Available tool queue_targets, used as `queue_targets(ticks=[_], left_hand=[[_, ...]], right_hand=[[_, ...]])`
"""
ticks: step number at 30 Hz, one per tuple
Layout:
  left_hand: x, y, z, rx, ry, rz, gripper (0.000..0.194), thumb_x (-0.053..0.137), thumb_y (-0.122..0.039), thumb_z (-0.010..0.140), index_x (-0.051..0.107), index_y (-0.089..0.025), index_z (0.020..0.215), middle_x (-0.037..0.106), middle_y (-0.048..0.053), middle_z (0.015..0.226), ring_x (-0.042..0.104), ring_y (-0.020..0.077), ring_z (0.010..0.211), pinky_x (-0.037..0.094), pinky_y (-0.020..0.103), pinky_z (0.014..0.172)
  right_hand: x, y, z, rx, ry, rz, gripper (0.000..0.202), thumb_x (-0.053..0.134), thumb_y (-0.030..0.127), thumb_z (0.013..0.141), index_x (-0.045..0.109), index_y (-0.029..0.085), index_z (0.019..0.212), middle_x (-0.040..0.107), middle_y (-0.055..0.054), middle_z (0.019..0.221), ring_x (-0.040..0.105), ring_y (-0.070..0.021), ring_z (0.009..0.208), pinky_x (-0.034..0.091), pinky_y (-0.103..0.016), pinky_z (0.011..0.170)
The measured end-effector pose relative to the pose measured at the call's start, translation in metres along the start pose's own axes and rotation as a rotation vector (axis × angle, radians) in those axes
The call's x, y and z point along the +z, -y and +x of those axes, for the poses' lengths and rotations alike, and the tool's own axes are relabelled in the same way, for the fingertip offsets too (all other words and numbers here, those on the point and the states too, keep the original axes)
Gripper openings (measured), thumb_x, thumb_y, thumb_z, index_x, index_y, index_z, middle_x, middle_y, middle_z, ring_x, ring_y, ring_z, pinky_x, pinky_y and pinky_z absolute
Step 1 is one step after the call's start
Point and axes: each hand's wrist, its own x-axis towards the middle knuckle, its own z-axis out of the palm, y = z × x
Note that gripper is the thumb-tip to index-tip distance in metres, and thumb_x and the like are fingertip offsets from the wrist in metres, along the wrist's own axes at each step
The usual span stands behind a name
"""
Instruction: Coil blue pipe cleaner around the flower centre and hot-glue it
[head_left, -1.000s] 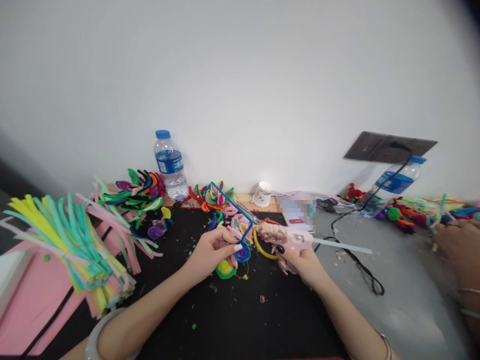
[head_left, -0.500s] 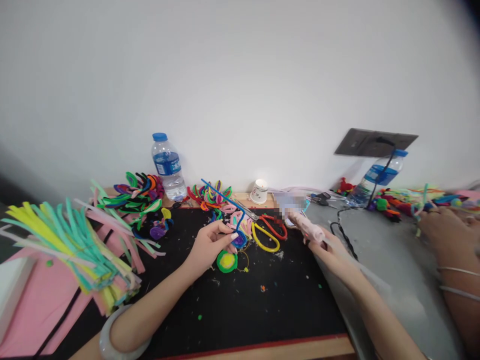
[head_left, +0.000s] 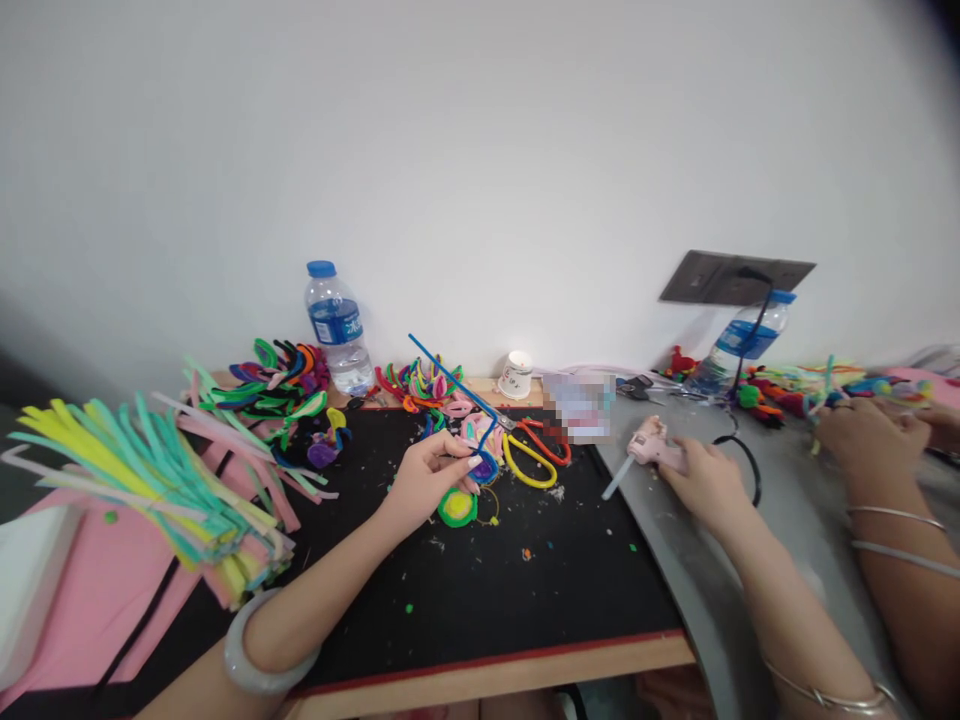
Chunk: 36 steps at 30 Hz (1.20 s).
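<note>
My left hand [head_left: 429,483] pinches a blue pipe cleaner [head_left: 489,440] between thumb and fingers. One end of it is wound into a flat coil, and its long bent tail points up and left. Just below lies a round green disc with a yellow middle [head_left: 458,507]. At the right, my right hand [head_left: 709,487] has its fingers on the handle of a pale pink glue gun [head_left: 651,443], low over the grey table. A translucent glue stick [head_left: 618,478] juts from its back. Scissors with red and yellow handles [head_left: 531,482] lie beyond my left hand.
A bundle of pipe cleaners [head_left: 150,480] lies at left, near coloured loops [head_left: 277,375]. Water bottles [head_left: 336,335] [head_left: 742,345] and a paper cup [head_left: 516,376] stand by the wall. A black cord [head_left: 756,470] runs from the outlet. Another person's hand [head_left: 870,440] works at far right.
My right hand has moved right with the glue gun, which has turned and is now over the grey table. My left hand stays nearly in place, still pinching the blue pipe cleaner.
</note>
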Motion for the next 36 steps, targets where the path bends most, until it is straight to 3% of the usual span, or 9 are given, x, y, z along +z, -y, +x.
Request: queue_targets(ticks=[2, 5, 9, 12, 16, 19, 22, 29, 36], left_hand=[[0.001, -0.001, -0.001, 0.006, 0.016, 0.012, 0.021, 0.071, -0.025, 0.068, 0.052, -0.015, 0.069, 0.058, -0.003, 0.076, 0.065, 0.0109, 0.047, 0.054, 0.024, 0.048], [0.002, -0.002, -0.001, 0.009, 0.057, 0.041, 0.021, 0.07, -0.026, 0.069, 0.052, -0.015, 0.067, 0.058, -0.002, 0.08, 0.065, 0.0106, 0.048, 0.054, 0.024, 0.049], [0.003, -0.002, -0.003, -0.007, 0.138, 0.101, 0.018, 0.068, -0.023, 0.071, 0.052, -0.015, 0.066, 0.058, -0.003, 0.071, 0.064, 0.0112, 0.049, 0.052, 0.023, 0.05], [0.002, -0.001, -0.005, -0.025, 0.196, 0.148, 0.019, 0.067, -0.022, 0.072, 0.053, -0.014, 0.063, 0.057, -0.003, 0.061, 0.064, 0.0126, 0.049, 0.05, 0.022, 0.049], [0.001, 0.001, -0.005, -0.042, 0.215, 0.163, 0.019, 0.066, -0.023, 0.073, 0.052, -0.015, 0.062, 0.057, -0.003, 0.058, 0.065, 0.0139, 0.05, 0.049, 0.021, 0.048], [0.0, 0.001, -0.002, -0.054, 0.195, 0.136, 0.019, 0.067, -0.025, 0.072, 0.051, -0.016, 0.065, 0.057, -0.004, 0.06, 0.066, 0.0141, 0.05, 0.051, 0.023, 0.05], [0.0, 0.0, 0.0, -0.061, 0.162, 0.103, 0.021, 0.068, -0.027, 0.071, 0.05, -0.017, 0.066, 0.057, -0.004, 0.062, 0.066, 0.014, 0.05, 0.052, 0.024, 0.05], [-0.001, -0.003, 0.003, -0.077, 0.109, 0.071, 0.022, 0.07, -0.028, 0.069, 0.051, -0.017, 0.07, 0.06, -0.004, 0.06, 0.066, 0.0143, 0.048, 0.053, 0.025, 0.05], [-0.003, -0.002, 0.004, -0.092, 0.069, 0.043, 0.022, 0.07, -0.027, 0.069, 0.054, -0.016, 0.079, 0.061, -0.003, 0.066, 0.065, 0.0132, 0.048, 0.053, 0.024, 0.048]], right_hand=[[-0.015, 0.024, -0.007, -0.052, 0.013, 0.128, 0.041, 0.055, 0.026, 0.071, 0.058, 0.003, 0.105, 0.064, -0.024, 0.098, 0.06, -0.035, 0.09, 0.046, -0.042, 0.074], [-0.042, 0.078, -0.023, -0.242, 0.018, 0.508, 0.04, 0.049, 0.031, 0.081, 0.05, 0.014, 0.117, 0.06, -0.015, 0.111, 0.058, -0.0277, 0.1, 0.047, -0.037, 0.078], [-0.063, 0.147, -0.023, -0.448, 0.226, 0.912, 0.031, 0.051, 0.027, 0.082, 0.052, 0.019, 0.112, 0.062, -0.005, 0.089, 0.058, -0.0168, 0.076, 0.046, -0.026, 0.064], [-0.054, 0.176, -0.008, -0.499, 0.342, 1.207, 0.022, 0.051, 0.032, 0.082, 0.055, 0.017, 0.098, 0.053, 0.001, 0.068, 0.049, -0.0119, 0.059, 0.039, -0.022, 0.053], [-0.029, 0.184, -0.002, -0.407, 0.391, 1.449, 0.026, 0.056, 0.037, 0.08, 0.048, 0.017, 0.066, 0.036, 0.007, 0.054, 0.032, -0.0066, 0.046, 0.025, -0.019, 0.044], [-0.013, 0.179, -0.009, -0.258, 0.3, 1.568, 0.03, 0.052, 0.041, 0.083, 0.048, 0.017, 0.065, 0.035, 0.007, 0.052, 0.029, -0.0064, 0.043, 0.021, -0.02, 0.042], [-0.005, 0.175, -0.015, -0.167, 0.216, 1.6, 0.031, 0.049, 0.041, 0.086, 0.054, 0.016, 0.067, 0.041, 0.005, 0.051, 0.034, -0.0078, 0.046, 0.024, -0.021, 0.044], [0.0, 0.179, -0.02, -0.104, 0.162, 1.652, 0.032, 0.05, 0.042, 0.085, 0.053, 0.016, 0.067, 0.044, 0.003, 0.056, 0.034, -0.0075, 0.047, 0.025, -0.02, 0.043], [-0.009, 0.182, -0.022, -0.183, 0.227, 1.702, 0.032, 0.05, 0.044, 0.085, 0.052, 0.018, 0.067, 0.055, -0.001, 0.07, 0.042, -0.0086, 0.049, 0.033, -0.022, 0.046]])
